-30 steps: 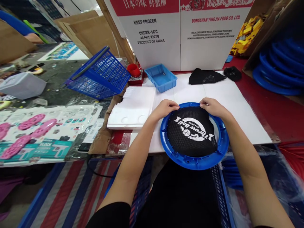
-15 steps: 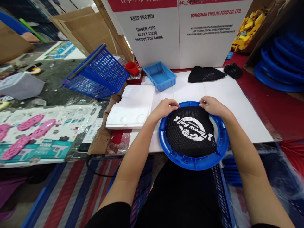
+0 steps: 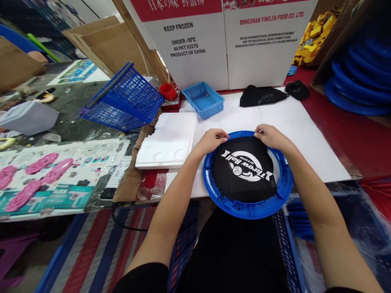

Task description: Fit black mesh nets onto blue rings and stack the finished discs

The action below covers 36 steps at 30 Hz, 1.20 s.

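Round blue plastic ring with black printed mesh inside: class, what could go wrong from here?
Uneven fit: at the right, a gap shows between the black printed mesh and the round blue plastic ring, so the mesh might sit crooked or slip.

Tipping: the ring's near side appears to overhang the flat white work surface, while the bare left hand and bare right hand are both at its far rim, so it might tilt.

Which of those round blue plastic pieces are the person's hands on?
The blue ring around black mesh printed "Throw Ball": the left hand and right hand both touch its far rim. The blue pieces piled at far right are untouched.
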Motion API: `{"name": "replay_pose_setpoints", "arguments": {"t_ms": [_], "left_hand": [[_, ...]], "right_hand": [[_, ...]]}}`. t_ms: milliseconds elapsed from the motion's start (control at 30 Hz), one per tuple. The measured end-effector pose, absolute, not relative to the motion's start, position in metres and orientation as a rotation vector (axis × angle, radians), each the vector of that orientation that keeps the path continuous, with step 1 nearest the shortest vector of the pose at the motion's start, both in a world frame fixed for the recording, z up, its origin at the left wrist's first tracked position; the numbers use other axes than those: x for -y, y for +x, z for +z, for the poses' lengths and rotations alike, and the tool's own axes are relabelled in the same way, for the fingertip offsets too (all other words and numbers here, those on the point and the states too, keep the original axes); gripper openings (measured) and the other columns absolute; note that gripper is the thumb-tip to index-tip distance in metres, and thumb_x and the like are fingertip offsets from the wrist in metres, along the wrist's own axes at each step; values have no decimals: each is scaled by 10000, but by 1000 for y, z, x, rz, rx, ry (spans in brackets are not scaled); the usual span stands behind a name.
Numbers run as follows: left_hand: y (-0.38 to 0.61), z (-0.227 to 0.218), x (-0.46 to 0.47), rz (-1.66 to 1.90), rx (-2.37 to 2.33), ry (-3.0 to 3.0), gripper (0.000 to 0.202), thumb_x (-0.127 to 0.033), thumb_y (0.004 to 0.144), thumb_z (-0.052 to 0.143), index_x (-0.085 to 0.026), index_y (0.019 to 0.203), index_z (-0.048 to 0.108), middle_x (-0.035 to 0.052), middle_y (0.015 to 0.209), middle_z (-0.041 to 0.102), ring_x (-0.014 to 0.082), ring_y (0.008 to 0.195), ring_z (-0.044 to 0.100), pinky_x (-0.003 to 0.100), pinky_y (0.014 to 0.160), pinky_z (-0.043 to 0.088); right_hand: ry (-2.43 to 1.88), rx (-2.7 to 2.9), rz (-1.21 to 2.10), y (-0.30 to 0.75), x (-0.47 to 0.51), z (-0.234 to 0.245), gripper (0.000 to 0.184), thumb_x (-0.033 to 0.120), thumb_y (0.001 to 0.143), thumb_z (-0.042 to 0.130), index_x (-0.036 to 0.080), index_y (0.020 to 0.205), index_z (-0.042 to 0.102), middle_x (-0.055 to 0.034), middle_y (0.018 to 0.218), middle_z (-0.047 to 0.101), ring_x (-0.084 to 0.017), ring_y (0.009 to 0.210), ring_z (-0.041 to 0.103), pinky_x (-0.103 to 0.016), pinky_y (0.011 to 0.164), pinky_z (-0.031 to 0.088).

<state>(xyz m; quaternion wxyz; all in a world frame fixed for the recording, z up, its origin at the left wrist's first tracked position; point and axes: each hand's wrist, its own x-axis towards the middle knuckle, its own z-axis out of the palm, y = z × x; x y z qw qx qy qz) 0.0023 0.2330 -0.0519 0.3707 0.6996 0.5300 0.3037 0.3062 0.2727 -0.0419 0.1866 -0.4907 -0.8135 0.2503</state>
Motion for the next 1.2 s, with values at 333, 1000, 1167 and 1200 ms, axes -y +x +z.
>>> {"name": "replay_pose_setpoints", "arguments": {"t_ms": [333, 1000, 1167, 1200], "left_hand": [[14, -41, -220, 842, -1315, 2078, 215, -195, 957, 598, -203, 1053, 790, 91, 1139, 747, 229, 1075, 699, 406, 1007, 565], [32, -38, -214, 717, -1271, 2274, 118, -308, 956, 718, -204, 1004, 749, 94, 1114, 733, 290, 1133, 654, 463, 1075, 517], [25, -38, -219, 831, -1320, 1952, 118, -288, 930, 702, -220, 957, 794, 52, 1064, 804, 249, 1055, 710, 397, 996, 539], [25, -39, -220, 844, -1332, 1903, 119, -289, 914, 714, -218, 945, 804, 49, 1044, 815, 249, 1038, 718, 392, 981, 543]], "right_hand": [[-1363, 2275, 770, 312, -274, -39, 88, 244, 933, 630, 224, 921, 715, -97, 1005, 772, -279, 956, 695, -452, 933, 571], [-908, 2435, 807, 295, -257, -36, 132, 355, 973, 668, 240, 1023, 710, -136, 1467, 689, -351, 1410, 610, -584, 1182, 475], [-976, 2336, 892, 290, -255, -31, 176, 356, 1026, 561, 246, 1000, 696, -108, 1389, 751, -310, 1320, 681, -514, 1143, 499], [-999, 2316, 893, 289, -255, -31, 173, 355, 1021, 565, 245, 993, 696, -107, 1384, 756, -305, 1303, 689, -506, 1140, 501]]}}
